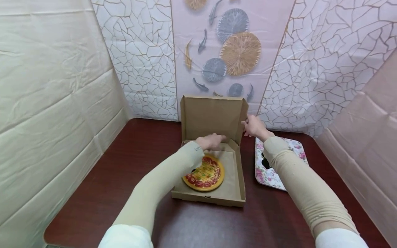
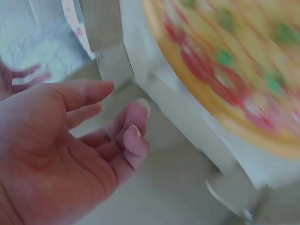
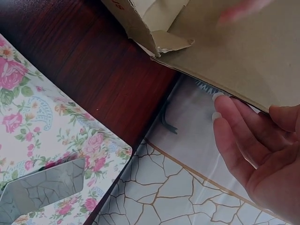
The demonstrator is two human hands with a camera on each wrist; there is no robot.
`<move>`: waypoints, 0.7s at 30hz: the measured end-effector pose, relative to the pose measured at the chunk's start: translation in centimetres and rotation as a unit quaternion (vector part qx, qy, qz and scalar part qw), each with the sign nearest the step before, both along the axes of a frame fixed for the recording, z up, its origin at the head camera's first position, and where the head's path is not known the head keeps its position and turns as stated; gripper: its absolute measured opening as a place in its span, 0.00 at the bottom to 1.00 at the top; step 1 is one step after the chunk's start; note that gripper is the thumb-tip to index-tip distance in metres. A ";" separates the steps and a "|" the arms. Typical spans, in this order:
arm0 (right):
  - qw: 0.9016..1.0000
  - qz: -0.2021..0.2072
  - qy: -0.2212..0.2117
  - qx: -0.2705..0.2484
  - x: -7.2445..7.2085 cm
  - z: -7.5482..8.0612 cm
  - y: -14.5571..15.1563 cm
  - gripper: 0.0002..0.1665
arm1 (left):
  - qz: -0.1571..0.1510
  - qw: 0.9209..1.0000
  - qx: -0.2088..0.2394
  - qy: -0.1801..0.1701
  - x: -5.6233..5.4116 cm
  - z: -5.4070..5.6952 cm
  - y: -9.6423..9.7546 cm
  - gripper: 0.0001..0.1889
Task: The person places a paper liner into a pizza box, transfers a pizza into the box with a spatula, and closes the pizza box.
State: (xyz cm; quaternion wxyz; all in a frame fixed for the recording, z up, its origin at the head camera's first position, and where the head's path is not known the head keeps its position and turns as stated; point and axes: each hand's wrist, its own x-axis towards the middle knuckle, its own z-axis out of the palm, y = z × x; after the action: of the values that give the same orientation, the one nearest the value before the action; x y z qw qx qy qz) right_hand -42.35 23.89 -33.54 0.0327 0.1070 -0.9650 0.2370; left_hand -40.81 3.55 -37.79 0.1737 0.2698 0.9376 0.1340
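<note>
An opened cardboard pizza box (image 1: 238, 172) stands on the table with its lid (image 1: 211, 115) raised at the back. A toy-looking pizza (image 1: 206, 174) with a yellow rim lies in its base, partly covered by the left sleeve. My left hand (image 1: 212, 141) hovers over the rear of the base; its loosely bent fingers hold nothing in the left wrist view (image 2: 70, 145). At the lid's right edge is my right hand (image 1: 255, 127). In the right wrist view, that hand (image 3: 262, 145) pinches the lid edge, thumb on the inner face and fingers behind.
Right of the box lies a floral tray (image 1: 296, 146), partly behind the right forearm. A shiny flat metal blade (image 3: 47, 185) rests on it; a black part (image 1: 265, 162) also shows there. Patterned cloth walls (image 1: 149, 69) enclose the dark red table (image 1: 124, 165).
</note>
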 end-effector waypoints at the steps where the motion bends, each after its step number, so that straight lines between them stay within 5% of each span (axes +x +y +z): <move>1: 1.000 -0.001 0.001 0.004 0.1 0.1 0.0 0.13 | -0.004 1.000 -0.002 -0.007 0.0 0.0 1.0 0.29; 7: 0.999 -0.006 0.017 0.037 0.0 0.0 -0.4 0.13 | 0.006 0.999 -0.047 0.009 0.0 -0.5 4.5 0.35; 14: 0.996 -0.026 0.039 0.072 0.0 -0.1 -0.8 0.16 | 0.027 0.995 -0.090 0.034 0.0 -1.8 5.4 0.29; 21: 0.996 -0.041 0.024 0.075 -0.2 0.1 -0.4 0.19 | 0.008 0.996 -0.087 0.033 0.4 -2.1 5.4 0.30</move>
State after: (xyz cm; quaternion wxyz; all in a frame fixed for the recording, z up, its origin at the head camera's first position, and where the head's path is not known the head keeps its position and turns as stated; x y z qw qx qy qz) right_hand -42.55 23.50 -33.42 0.0569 0.0755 -0.9826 0.1596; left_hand -40.40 8.99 -39.89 0.1642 0.2502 0.9531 0.0447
